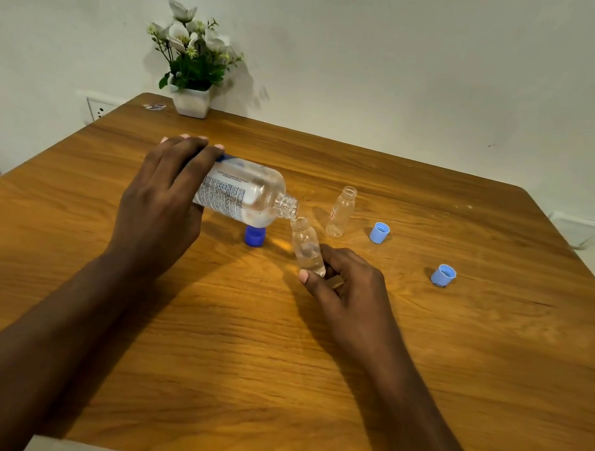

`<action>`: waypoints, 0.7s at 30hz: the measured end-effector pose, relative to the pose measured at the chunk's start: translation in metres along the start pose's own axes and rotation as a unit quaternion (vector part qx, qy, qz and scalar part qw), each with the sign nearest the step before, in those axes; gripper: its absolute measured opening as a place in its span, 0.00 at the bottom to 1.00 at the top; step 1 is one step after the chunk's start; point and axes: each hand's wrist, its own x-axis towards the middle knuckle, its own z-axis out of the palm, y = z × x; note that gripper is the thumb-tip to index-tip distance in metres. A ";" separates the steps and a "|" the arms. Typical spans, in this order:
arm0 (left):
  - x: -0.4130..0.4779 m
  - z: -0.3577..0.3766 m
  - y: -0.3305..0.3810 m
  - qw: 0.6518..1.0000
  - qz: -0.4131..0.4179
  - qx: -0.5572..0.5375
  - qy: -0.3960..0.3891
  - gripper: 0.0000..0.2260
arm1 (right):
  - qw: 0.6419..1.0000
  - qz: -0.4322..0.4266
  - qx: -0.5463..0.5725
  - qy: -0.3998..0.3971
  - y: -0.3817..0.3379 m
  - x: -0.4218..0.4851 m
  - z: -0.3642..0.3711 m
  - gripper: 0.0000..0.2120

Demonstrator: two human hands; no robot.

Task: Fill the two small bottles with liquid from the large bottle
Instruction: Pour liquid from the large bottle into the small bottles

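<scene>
My left hand (163,200) grips the large clear bottle (251,192), tipped almost flat with its open mouth pointing right and down. Its mouth meets the neck of a small clear bottle (308,247), which leans to the left and holds a little liquid at its bottom. My right hand (344,288) holds that small bottle at its base, just above the wooden table (271,354). A second small bottle (341,212) stands upright and uncapped a little to the right; it looks empty.
A dark blue cap (254,236) lies under the large bottle. Two light blue caps (379,232) (443,275) lie to the right. A white pot of flowers (191,97) stands at the table's back left, against the wall.
</scene>
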 end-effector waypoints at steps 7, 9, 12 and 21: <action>0.000 0.000 0.000 1.000 0.003 0.001 0.002 0.29 | 1.000 -0.001 0.003 0.001 -0.001 0.000 0.000 0.10; 0.000 0.000 0.001 1.000 0.005 0.000 0.005 0.27 | 1.000 -0.002 -0.001 0.001 -0.001 0.000 0.000 0.10; 0.000 0.000 0.000 1.000 0.005 0.001 0.007 0.27 | 1.000 0.000 -0.005 0.000 -0.001 0.000 0.000 0.10; 0.000 0.000 0.000 1.000 0.003 0.004 0.007 0.27 | 1.000 -0.004 -0.001 0.001 -0.001 0.000 0.000 0.11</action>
